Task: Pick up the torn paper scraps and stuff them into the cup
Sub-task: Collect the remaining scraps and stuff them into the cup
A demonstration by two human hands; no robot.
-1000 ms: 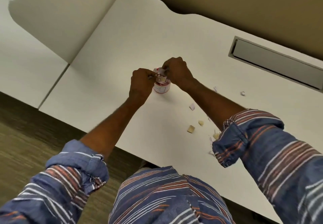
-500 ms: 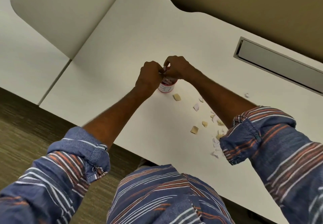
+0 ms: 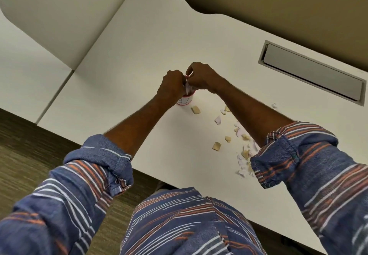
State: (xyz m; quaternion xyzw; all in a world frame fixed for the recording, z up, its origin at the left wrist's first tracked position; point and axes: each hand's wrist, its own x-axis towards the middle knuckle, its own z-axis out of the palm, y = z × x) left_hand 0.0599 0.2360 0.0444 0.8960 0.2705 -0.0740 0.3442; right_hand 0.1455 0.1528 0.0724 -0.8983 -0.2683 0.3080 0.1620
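White paper shows in the narrow gap between the two hands: one crumpled scrap (image 3: pixel 187 90), right over the mouth of the cup (image 3: pixel 186 100). Most of the cup is hidden. Only its lower wall shows, white with a red band at the foot and a handwritten mark that reads like 37 (the first digit is half covered by the wrist). Its rim and inside cannot be seen, so how full it is I cannot tell.

The left hand (image 3: pixel 172 87) sits as a fist against the cup's left side, knuckles to the camera. Its fingers are curled under, and whether they grip the cup, the scrap or nothing is hidden. The right hand (image 3: pixel 201 77) has its fingers bent tight, and their tips pinch the scrap.

The cup stands upright on a smooth white desk (image 3: pixel 139 55). A tan scrap (image 3: pixel 196 109), thick like card, lies just beside its foot. More scraps (image 3: pixel 216 146) trail off to the right, small and ragged-edged, some tan, some white. Several run under the right forearm and are partly covered by the rolled, striped sleeve (image 3: pixel 278 155). One white curl lies apart from them, near a grey flap (image 3: pixel 312 73) set flush in the desk. A pale rounded panel (image 3: pixel 59 15) at upper left is cut off by the edge, and ribbed carpet (image 3: pixel 20 145) shows below the desk.
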